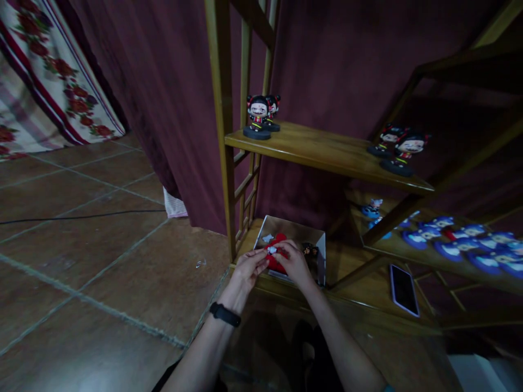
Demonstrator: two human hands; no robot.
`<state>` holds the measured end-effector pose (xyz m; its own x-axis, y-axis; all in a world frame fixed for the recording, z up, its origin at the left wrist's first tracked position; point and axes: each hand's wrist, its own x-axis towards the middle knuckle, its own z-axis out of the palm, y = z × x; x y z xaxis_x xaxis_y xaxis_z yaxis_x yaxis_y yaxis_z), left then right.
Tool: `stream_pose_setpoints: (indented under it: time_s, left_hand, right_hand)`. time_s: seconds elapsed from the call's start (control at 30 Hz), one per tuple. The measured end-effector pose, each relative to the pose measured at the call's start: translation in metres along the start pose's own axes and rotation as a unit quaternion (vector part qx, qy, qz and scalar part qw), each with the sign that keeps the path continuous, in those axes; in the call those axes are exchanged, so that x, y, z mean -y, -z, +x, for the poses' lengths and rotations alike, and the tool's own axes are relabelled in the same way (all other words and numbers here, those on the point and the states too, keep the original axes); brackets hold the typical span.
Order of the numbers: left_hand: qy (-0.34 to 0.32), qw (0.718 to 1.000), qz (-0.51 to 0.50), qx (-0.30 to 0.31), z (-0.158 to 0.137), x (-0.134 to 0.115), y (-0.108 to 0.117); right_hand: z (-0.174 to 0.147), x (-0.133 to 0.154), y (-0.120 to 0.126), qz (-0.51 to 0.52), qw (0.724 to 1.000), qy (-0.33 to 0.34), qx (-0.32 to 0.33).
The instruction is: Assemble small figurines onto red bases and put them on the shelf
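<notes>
Fingertips together, my left hand [250, 265] and my right hand [293, 262] pinch a small white-and-grey piece [272, 250] between them. It is too small for me to make out its kind. Both hands are over the front of an open white box [325, 258] on the lowest shelf board. A red item [278, 238] lies in the box just behind and below my fingers, partly hidden by them. Beside it on the left is a pale star-shaped piece [267, 238]. Dark items with orange marks [309, 250] are at the box's right side.
Above the box, a wooden shelf [318, 147] carries dark-haired figurines [257, 117] at both ends. Several blue-and-white figurines [457, 247] stand on a lower right board. A phone [404, 290] lies right of the box. A black cable [81, 216] crosses the tiled floor.
</notes>
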<state>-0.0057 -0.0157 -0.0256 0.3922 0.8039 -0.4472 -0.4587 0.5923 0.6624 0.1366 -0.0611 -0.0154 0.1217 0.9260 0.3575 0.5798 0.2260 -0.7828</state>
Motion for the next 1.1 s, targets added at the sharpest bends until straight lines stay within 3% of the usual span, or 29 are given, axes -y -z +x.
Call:
stream_pose_setpoints:
  time_s: [0.67, 0.97, 1.1]
  left_hand:
    - [0.081, 0.996, -0.019, -0.016, -0.007, -0.002, 0.006]
    - [-0.007, 0.997, -0.016, -0.072, -0.011, 0.008, -0.001]
    - [-0.016, 0.997, -0.009, -0.073, -0.007, 0.011, -0.001]
  right_hand:
    - [-0.002, -0.005, -0.007, 0.085, 0.996, -0.006, 0.031]
    - [-0.009, -0.006, -0.021, 0.053, 0.998, -0.02, -0.026]
    - [-0.01, -0.004, -0.026, 0.054, 0.997, -0.035, -0.044]
